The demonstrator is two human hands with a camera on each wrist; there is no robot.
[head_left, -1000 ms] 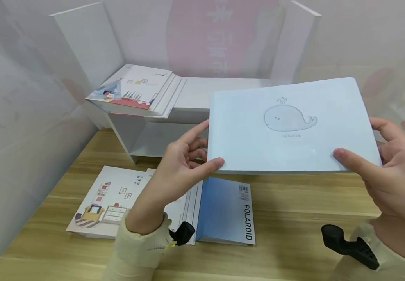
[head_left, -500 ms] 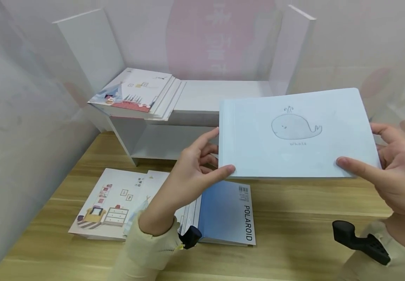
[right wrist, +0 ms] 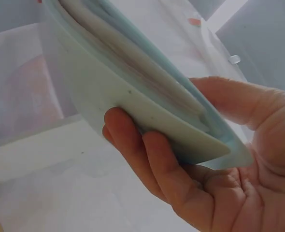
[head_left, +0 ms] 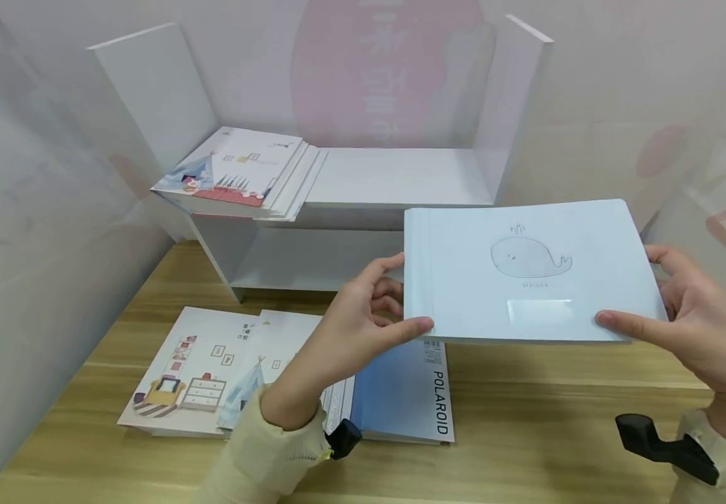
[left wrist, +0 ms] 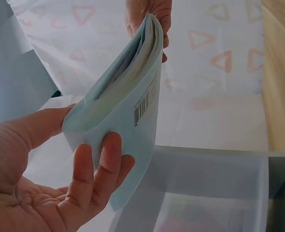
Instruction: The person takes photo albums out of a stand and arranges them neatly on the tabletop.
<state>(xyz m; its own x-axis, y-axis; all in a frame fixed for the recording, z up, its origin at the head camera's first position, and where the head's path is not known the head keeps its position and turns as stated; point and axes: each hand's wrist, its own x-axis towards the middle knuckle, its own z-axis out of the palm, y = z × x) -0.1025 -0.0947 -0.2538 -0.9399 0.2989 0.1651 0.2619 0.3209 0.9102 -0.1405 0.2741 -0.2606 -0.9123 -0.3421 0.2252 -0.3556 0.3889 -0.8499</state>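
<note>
On the wooden table (head_left: 526,420) at the left lie picture books (head_left: 211,364) and a blue Polaroid album (head_left: 403,392). The left hand (head_left: 363,322) pinches the left edge of the pale blue whale book (head_left: 526,280), held above the table before the white shelf (head_left: 394,175). The right hand (head_left: 696,329) grips its right edge.

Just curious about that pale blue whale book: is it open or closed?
Closed. The whale book shows its whole front cover, and both covers lie together over the pages between the left hand and right hand.
</note>
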